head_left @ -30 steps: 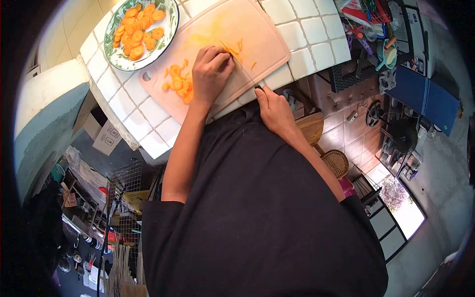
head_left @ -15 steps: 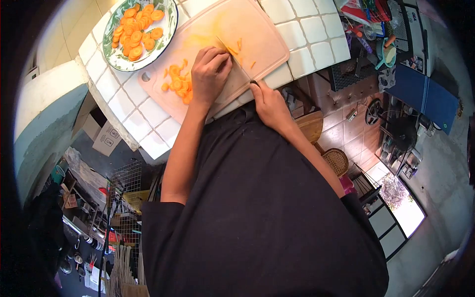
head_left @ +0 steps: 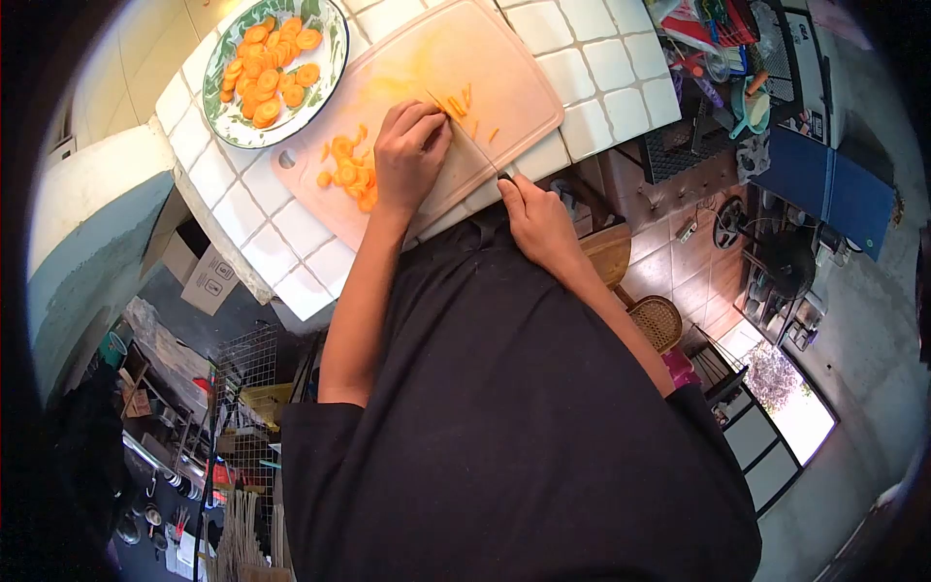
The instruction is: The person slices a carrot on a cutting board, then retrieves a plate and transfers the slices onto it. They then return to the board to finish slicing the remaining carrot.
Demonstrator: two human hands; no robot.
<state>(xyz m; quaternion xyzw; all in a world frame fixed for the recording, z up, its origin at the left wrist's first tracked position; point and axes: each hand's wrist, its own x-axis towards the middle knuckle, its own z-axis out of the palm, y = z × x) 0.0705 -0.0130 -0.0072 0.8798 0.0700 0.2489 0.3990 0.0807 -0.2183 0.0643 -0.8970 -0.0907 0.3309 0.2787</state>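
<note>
My right hand (head_left: 541, 225) is closed round the dark handle of a knife (head_left: 473, 145), whose thin blade slants up and left across a pink cutting board (head_left: 485, 58). My left hand (head_left: 411, 160) rests on the board just left of the blade with its fingers curled down; whatever is under the fingertips is hidden. Thin carrot strips (head_left: 457, 106) lie by the blade's tip and to its right. Left of my left hand is a loose pile of carrot slices (head_left: 349, 173). Round carrot slices (head_left: 264, 73) fill part of a green-and-white plate (head_left: 225, 118) beyond the board.
The board lies on a white-tiled counter (head_left: 606, 63) whose near edge runs close to my body. Right of it are a wooden stool (head_left: 608, 254) and a blue panel (head_left: 824, 184). A wire rack (head_left: 247, 373) stands lower left.
More carrot strips show by the blade's tip. The knife handle and my right hand have shifted slightly right and toward me. My left hand remains curled beside the blade.
</note>
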